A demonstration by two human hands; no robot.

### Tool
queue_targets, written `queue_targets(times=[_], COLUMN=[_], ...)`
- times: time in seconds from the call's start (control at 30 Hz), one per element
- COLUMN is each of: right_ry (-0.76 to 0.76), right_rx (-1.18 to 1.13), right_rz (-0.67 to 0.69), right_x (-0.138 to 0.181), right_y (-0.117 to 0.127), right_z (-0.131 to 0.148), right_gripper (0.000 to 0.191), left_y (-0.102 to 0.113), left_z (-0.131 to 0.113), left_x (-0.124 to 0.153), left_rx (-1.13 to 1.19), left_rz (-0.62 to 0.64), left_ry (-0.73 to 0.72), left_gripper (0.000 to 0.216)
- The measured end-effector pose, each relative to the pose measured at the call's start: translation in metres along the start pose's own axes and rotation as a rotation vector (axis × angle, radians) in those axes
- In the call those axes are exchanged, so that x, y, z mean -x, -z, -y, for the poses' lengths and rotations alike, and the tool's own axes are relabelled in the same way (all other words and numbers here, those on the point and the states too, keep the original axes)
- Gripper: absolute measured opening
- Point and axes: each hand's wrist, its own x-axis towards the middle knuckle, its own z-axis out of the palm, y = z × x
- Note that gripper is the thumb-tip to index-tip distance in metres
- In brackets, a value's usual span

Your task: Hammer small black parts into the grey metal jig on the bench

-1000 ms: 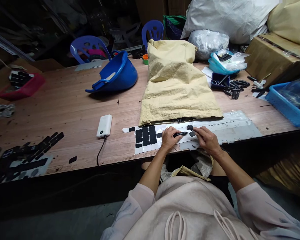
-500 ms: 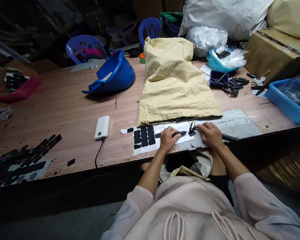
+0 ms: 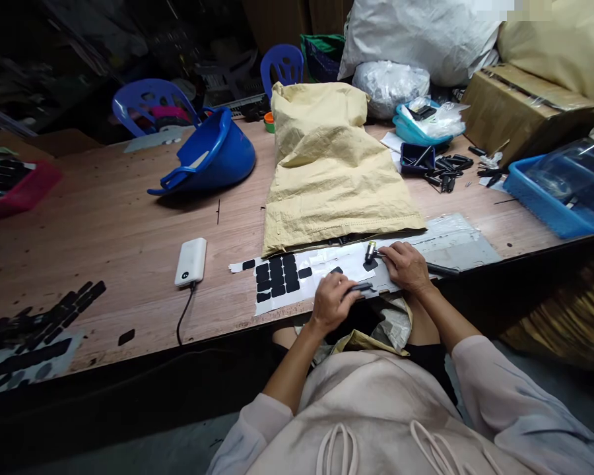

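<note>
My left hand (image 3: 330,301) is closed on a thin black stick-like part (image 3: 360,287) at the table's front edge. My right hand (image 3: 402,265) is closed on a small hammer-like tool (image 3: 371,251) with a long dark handle (image 3: 443,269), and its head rests on a small black pad (image 3: 369,265). Both lie on a white backing sheet (image 3: 321,267) that carries a block of several black pads (image 3: 277,278). A grey plastic sheet (image 3: 462,245) lies under my right forearm.
A tan woven sack (image 3: 327,171) lies behind the sheet. A white power bank (image 3: 191,261) with a cable sits left, with a tipped blue basin (image 3: 212,155) beyond. Black pads (image 3: 34,326) lie far left; a blue crate (image 3: 559,198), cardboard box (image 3: 519,109) and black parts (image 3: 443,168) stand right.
My left hand has drawn back toward the table edge with the black stick-like part. My right hand has taken up the hammer-like tool and set its head on the black pad.
</note>
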Motion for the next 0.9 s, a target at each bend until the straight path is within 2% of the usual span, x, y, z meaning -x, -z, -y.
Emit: queue_targets(times=[0.07,0.13,0.23,0.3,0.37,0.43,0.53,0.6,0.67,0.77,0.9], right_ry=[0.0,-0.006,-0.019,-0.03,-0.035,-0.035,-0.039,-0.041,-0.036,-0.028,-0.035], right_rx=[0.006,0.001,-0.008,-0.011,-0.016,-0.022,-0.027,-0.03,-0.029,-0.023,-0.026], right_rz=[-0.005,0.0,0.017,0.027,0.037,0.042,0.043,0.043,0.04,0.032,0.04], right_x=[0.0,0.0,-0.001,-0.001,-0.001,-0.001,-0.001,0.0,0.0,0.0,0.0], right_y=[-0.001,0.0,0.001,0.001,0.001,0.001,0.001,0.001,0.001,0.0,-0.001], right_z=[0.0,0.001,0.002,0.002,0.002,0.002,0.002,0.002,0.002,0.002,0.002], right_gripper=[0.025,0.025,0.026,0.027,0.027,0.028,0.028,0.028,0.027,0.026,0.025], left_y=[-0.007,-0.016,-0.026,-0.027,-0.022,-0.012,0.005,0.015,0.023,0.031,0.037], left_z=[-0.01,-0.015,-0.015,-0.013,-0.015,-0.017,-0.015,-0.005,0.009,0.03,0.042], left_x=[0.027,0.053,0.076,0.08,0.074,0.059,0.021,-0.012,-0.044,-0.082,-0.108], left_rx=[0.071,0.067,-0.04,-0.084,-0.042,0.063,0.147,0.077,-0.068,-0.244,-0.345], left_rz=[0.088,0.178,0.302,0.386,0.44,0.419,0.237,0.077,0.001,0.006,0.017], left_ry=[-0.112,-0.101,0.147,0.317,0.376,0.339,0.289,0.351,0.461,0.609,0.672], left_gripper=[0.024,0.024,0.022,0.026,0.03,0.026,0.022,0.025,0.024,0.03,0.036])
